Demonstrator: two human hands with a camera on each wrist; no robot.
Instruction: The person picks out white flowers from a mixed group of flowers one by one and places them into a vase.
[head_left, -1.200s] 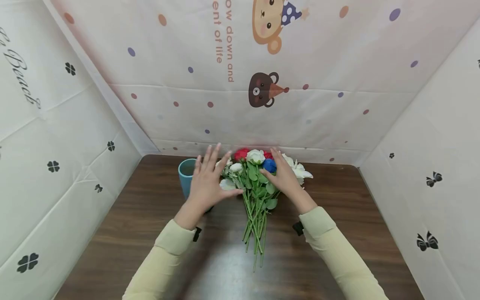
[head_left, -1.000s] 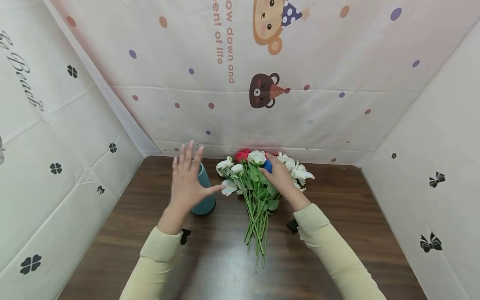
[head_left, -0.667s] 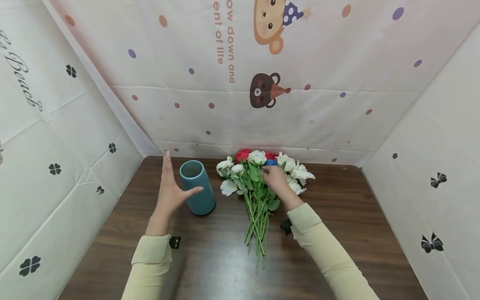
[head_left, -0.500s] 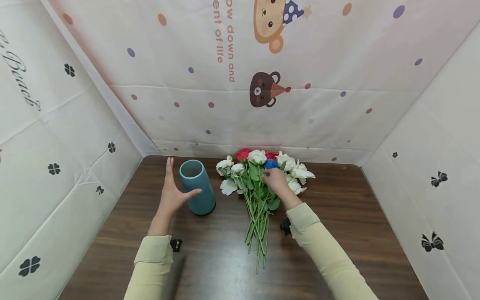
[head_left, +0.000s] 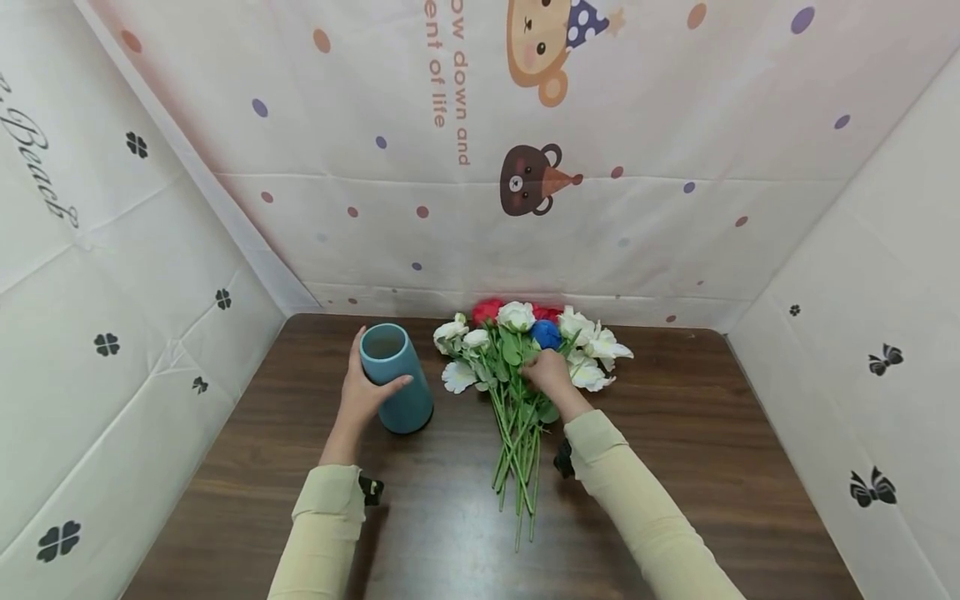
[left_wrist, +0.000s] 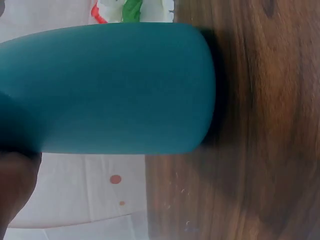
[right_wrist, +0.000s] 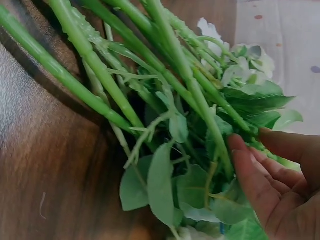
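Vase (head_left: 402, 387) stood upright on the table (head_left: 660, 400), left hand (head_left: 363, 389) gripping it; right hand (head_left: 551, 375) was among the flowers (head_left: 513, 348) lying nearby, any pinch impossible to tell. Crossed stems (right_wrist: 187, 77) could have snagged if tugged, dragging neighbours.

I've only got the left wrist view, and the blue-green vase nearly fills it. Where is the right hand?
Observer: The right hand is over at the flowers, among the leaves just below the blue flower.

Operator: Good. Which way do the stems run?

Observer: In the head view, their bare ends point toward the person, while the flower heads lie on the side nearer the printed backdrop.

Operator: And the vase, does anything stick out of the top?

Observer: No, nothing rises above its rim. How deep it is inside, I can't see.
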